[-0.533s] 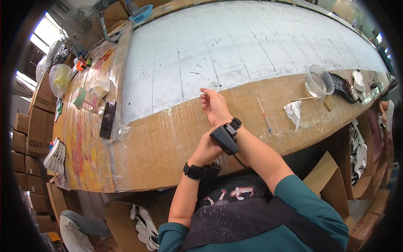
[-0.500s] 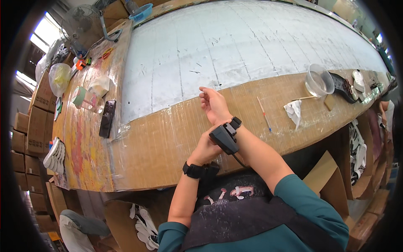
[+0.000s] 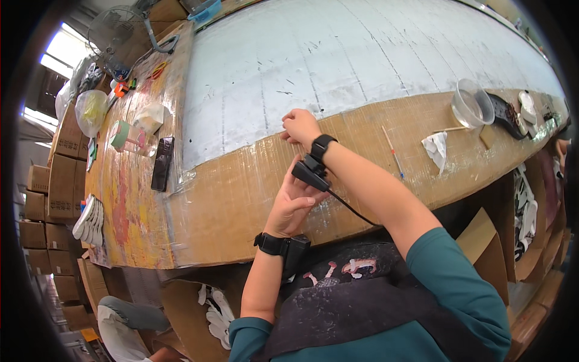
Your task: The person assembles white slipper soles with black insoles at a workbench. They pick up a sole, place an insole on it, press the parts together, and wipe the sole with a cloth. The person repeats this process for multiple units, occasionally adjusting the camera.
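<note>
My left hand is palm up over the near side of the table, thumb stretched out and fingers apart. Its fingers lie partly behind a black box-shaped device, which is strapped to my right wrist and trails a black cable. Whether they touch the device I cannot tell. Just beyond, my right hand hovers near the border of the cardboard and the white surface, its fingers curled in loosely with nothing seen in them. A black wrist strap with another dark device sits on my left wrist.
Cardboard covers the table's near side. To the right lie a pen, crumpled tissue, a clear plastic tub and a dark shoe sole. At left are a phone, a jar and stacked white soles.
My left hand has let go of the device on my right wrist and turned palm up below it. My right hand has moved slightly up, turned over, and its fingers have curled more.
</note>
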`<state>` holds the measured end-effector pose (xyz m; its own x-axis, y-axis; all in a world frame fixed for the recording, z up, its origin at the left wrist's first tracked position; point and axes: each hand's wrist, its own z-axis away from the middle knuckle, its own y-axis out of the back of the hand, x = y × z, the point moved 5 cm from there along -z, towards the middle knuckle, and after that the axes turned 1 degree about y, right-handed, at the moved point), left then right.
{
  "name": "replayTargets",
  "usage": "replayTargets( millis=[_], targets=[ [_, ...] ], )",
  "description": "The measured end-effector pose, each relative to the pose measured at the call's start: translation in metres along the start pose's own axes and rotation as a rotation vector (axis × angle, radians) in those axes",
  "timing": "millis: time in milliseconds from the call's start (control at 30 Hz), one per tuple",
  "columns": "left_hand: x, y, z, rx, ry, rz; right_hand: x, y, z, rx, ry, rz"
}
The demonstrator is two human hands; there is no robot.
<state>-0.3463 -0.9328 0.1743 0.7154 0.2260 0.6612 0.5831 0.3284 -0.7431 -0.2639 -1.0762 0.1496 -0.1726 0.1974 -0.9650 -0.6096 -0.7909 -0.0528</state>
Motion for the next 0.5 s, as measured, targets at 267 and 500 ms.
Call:
replayTargets(
  millis=[267, 500],
  targets=[
    [0.004, 0.027, 0.009, 0.108, -0.019, 0.178, 0.0, -0.003, -0.007, 0.062, 0.05, 0.495],
    [0.027, 0.057, 0.019, 0.209, -0.117, 0.409, -0.006, -0.003, 0.008, 0.171, 0.316, 0.645]
  ],
)
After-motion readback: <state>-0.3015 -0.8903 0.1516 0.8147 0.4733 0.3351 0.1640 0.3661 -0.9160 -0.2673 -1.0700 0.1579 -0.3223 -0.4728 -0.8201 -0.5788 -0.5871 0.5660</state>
